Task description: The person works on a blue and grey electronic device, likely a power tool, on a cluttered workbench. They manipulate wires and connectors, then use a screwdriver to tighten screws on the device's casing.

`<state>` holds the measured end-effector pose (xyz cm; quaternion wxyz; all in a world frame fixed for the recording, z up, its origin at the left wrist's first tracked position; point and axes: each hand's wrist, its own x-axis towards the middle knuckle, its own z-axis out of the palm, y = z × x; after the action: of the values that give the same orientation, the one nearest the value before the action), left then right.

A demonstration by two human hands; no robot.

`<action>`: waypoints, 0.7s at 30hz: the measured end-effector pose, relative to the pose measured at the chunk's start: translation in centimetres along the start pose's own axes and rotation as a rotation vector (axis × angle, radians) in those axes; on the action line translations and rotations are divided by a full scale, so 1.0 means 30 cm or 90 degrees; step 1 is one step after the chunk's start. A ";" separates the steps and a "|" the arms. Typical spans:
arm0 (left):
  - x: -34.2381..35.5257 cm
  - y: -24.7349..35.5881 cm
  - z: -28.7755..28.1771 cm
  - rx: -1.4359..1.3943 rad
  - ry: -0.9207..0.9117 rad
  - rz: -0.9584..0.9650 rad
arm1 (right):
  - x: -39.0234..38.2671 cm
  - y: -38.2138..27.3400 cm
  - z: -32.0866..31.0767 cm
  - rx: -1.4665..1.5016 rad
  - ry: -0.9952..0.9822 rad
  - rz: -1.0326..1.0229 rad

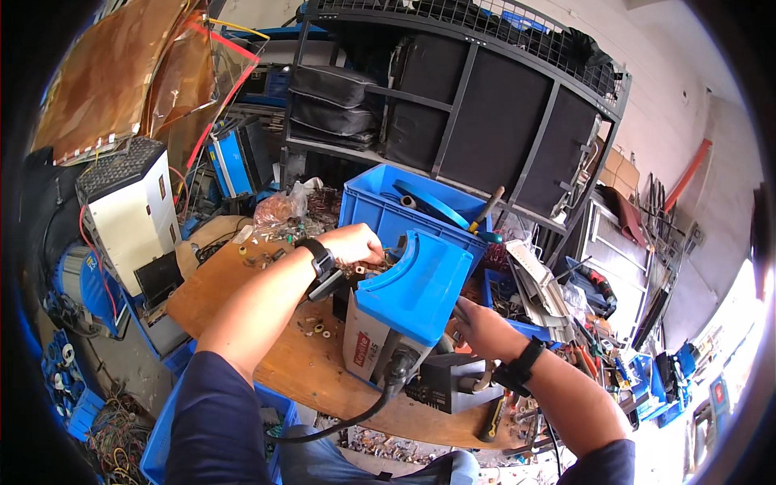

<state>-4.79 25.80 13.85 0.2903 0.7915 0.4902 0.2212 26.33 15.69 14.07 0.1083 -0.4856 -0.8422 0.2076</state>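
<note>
In front of me on a wooden bench stands a boxy machine with a blue top and a pale body, a thick black cable plugged into its near face. My left hand is closed at the machine's far left side, over small metal bits; what its fingers hold is hidden. On the right side, my right hand is curled against a dark grey part beside the machine. Its fingertips are partly hidden, so what they grip is unclear. Both wrists wear black bands.
A blue crate behind the machine holds a blue ring-shaped piece and a wooden-handled tool. Small scraps litter the bench's left part. A dark metal box sits right of the cable. Behind rises a black metal rack; tools lie piled at right.
</note>
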 end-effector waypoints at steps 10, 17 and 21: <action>-0.022 0.078 0.014 -0.021 0.008 0.024 | 0.007 0.018 0.012 0.055 -0.022 -0.027; -0.030 0.145 -0.013 0.095 0.095 0.034 | -0.003 0.008 -0.015 0.140 -0.070 0.061; -0.277 0.476 0.148 0.325 0.307 0.246 | -0.022 -0.078 -0.043 0.173 -0.097 0.048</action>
<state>3.77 12.21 19.70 -0.0857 0.8414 0.4252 0.3224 25.36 14.40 16.30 0.1007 -0.4805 -0.7934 0.3598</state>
